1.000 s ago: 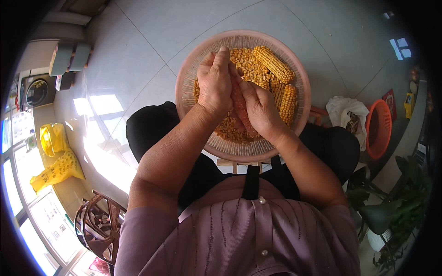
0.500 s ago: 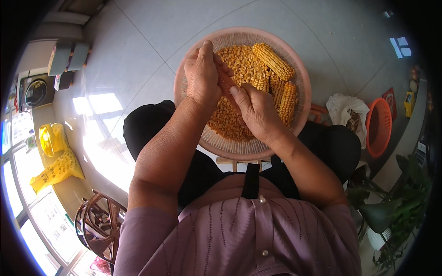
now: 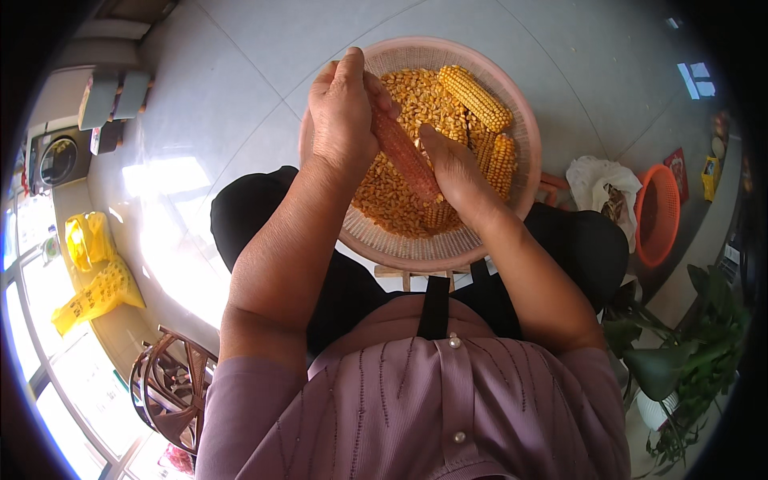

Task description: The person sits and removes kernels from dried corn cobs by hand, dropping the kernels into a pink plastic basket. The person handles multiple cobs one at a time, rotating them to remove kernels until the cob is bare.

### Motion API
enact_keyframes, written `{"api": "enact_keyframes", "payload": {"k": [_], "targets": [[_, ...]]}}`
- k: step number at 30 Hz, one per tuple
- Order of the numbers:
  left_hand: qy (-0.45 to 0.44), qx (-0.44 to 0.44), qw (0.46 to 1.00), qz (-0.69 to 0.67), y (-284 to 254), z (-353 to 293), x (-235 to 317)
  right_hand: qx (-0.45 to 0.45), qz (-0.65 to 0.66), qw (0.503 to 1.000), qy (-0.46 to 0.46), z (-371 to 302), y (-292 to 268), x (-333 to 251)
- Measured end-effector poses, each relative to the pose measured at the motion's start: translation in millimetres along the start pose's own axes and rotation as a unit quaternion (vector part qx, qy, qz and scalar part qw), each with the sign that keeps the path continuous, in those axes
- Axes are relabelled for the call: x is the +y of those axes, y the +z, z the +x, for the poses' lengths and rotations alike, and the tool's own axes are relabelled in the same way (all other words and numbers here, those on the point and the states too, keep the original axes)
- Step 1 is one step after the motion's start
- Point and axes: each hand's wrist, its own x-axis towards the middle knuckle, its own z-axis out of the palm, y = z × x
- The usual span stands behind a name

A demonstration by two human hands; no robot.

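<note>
A reddish corn cob (image 3: 406, 156), mostly stripped, slants over the basket with a few yellow kernels at its near end. My left hand (image 3: 342, 116) is closed around its far end. Against the near end rests my right hand (image 3: 458, 172), its thumb lifted off the cob and its fingers largely hidden beneath. Below both hands is a round pink woven basket (image 3: 524, 128) at my lap, holding loose yellow kernels (image 3: 420, 96). Several ears still covered in kernels lie along its right side, among them a whole ear of corn (image 3: 476, 98) at the far right.
On the right stand a white plastic bag (image 3: 596, 188), an orange-red basket (image 3: 658, 216) and a leafy potted plant (image 3: 680, 360). Yellow bags (image 3: 100, 272) lie at the left by the window. A brown wooden chair (image 3: 172, 388) is at the near left.
My right thumb has come up off the cob, and that hand has shifted slightly right, baring more of the cob. The left hand and the basket have moved a little farther away.
</note>
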Motion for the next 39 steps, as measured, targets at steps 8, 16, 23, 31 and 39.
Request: {"api": "enact_keyframes", "payload": {"k": [8, 16, 23, 31, 39], "targets": [[-0.008, 0.093, 0.994, -0.051, -21, 18, 12, -0.085, -0.164, 0.976, -0.114, -29, 0, -27], [-0.012, 0.067, 0.992, -0.102, -23, 19, 9, -0.037, -0.036, 0.996, -0.075, -32, 5, -17], [-0.018, 0.022, 0.991, -0.128, -27, 27, 6, -0.053, 0.154, 0.982, 0.097, -27, -2, -26], [0.001, 0.07, 0.984, -0.163, -27, 25, 13, -0.187, 0.143, 0.971, 0.044, -28, -11, -34], [0.008, 0.092, 0.983, -0.159, -27, 24, 12, -0.095, 0.027, 0.993, -0.062, -36, 1, -28]]}}
